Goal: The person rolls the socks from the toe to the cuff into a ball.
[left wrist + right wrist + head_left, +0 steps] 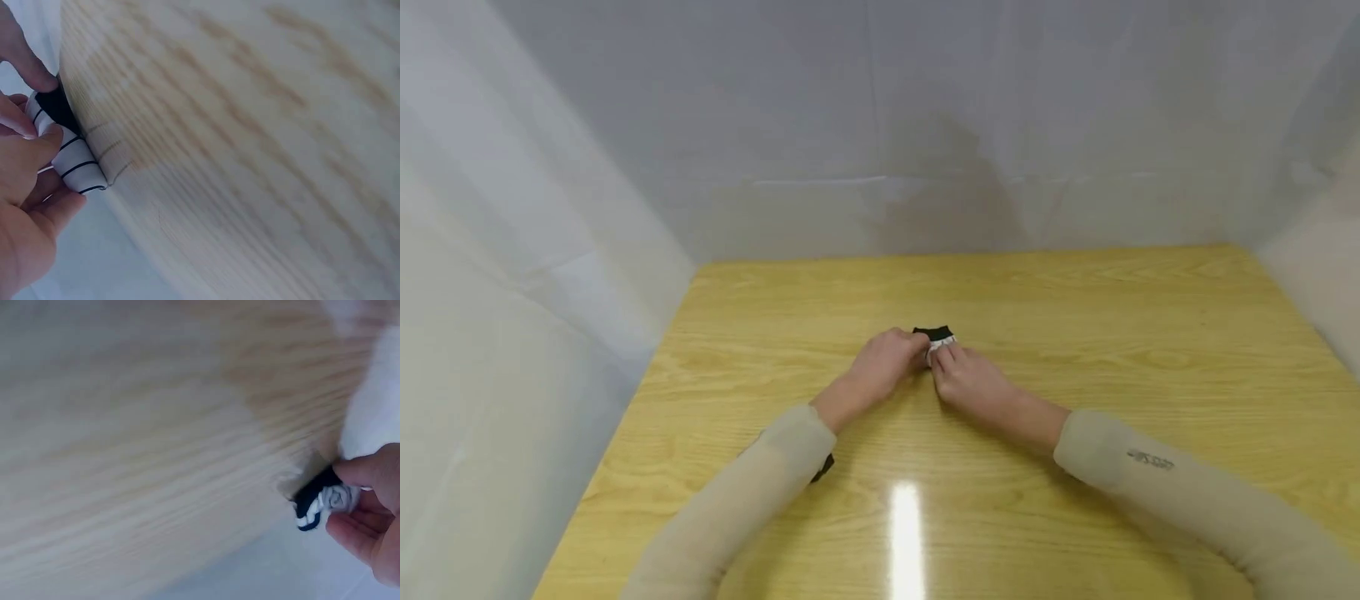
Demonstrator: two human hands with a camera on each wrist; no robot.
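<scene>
Both hands meet over the middle of the wooden worktop [1075, 333], pinching a small rolled bundle of white cloth with thin dark stripes and a black end [937, 340]; the left hand [886, 365] curls round one side, the right hand [972, 379] grips the other, bundle resting on the worktop

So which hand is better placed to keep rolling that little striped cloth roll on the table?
Probably the left hand. Its fingers wrap the rolled striped cloth along its length, while the right hand only pinches the dark end. Both have a grip on it, so the edge is slight.
</scene>
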